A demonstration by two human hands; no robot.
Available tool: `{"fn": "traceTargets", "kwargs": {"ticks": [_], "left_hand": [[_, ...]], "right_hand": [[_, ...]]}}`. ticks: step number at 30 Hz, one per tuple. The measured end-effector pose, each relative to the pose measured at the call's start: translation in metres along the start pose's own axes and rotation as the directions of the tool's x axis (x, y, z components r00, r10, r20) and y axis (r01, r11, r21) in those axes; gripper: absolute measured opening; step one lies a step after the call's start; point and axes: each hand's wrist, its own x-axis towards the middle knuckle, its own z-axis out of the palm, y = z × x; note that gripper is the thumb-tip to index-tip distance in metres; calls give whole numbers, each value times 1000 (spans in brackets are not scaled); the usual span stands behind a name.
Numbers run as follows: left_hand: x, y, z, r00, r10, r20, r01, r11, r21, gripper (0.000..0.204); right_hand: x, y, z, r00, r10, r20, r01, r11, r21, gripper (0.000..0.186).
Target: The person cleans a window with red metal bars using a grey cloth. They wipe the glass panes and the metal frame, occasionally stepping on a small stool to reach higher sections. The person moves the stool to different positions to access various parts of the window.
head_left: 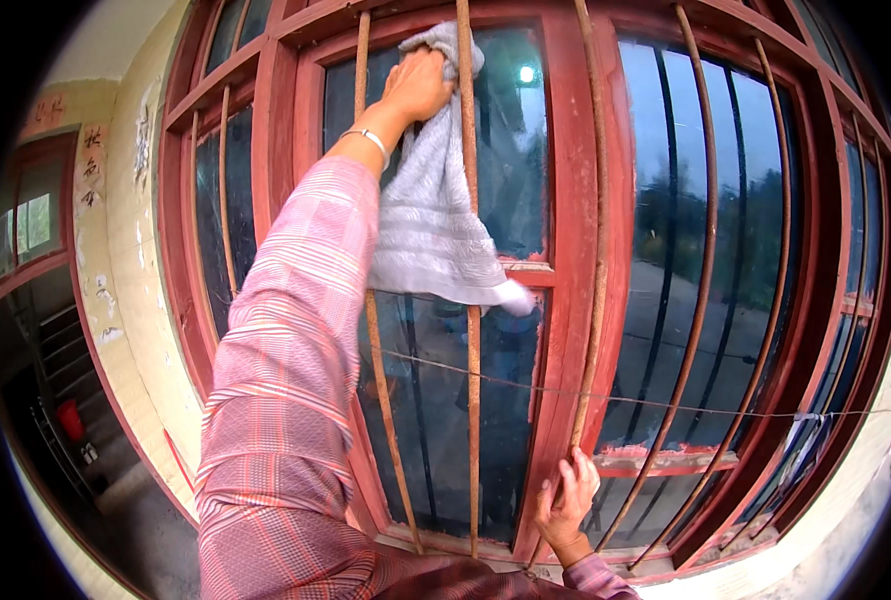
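My left hand [421,85] reaches up between two rusty bars and is closed on a pale grey towel [431,215], pressing its bunched top near the upper part of the window pane [511,130]. The rest of the towel hangs down behind a window bar, its lower corner blurred and swung out to the right. A bracelet circles my left wrist. Low down, my right hand [569,500] is wrapped around another rusty window bar [598,250], thumb on the left side.
Red wooden frames [571,200] surround the dark panes, with upright bars in front. A thin wire [656,402] crosses the bars at mid height. To the left are a peeling cream wall [131,220] and a doorway with stairs and a red bucket-like object [70,420].
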Motion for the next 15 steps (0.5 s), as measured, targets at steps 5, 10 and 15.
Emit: {"fn": "traceTargets", "kwargs": {"ticks": [5,10,15], "left_hand": [[-23,21,18,998,42,-53,-45,998,-54,42],[-19,5,10,960,280,-1,-280,960,16,34],[-10,13,2,987,161,6,-161,986,43,35]], "right_hand": [[4,10,-2,985,166,-41,-164,985,52,58],[-6,4,9,974,224,32,-226,971,83,60],[-13,14,20,970,242,-12,-240,967,84,54]]}}
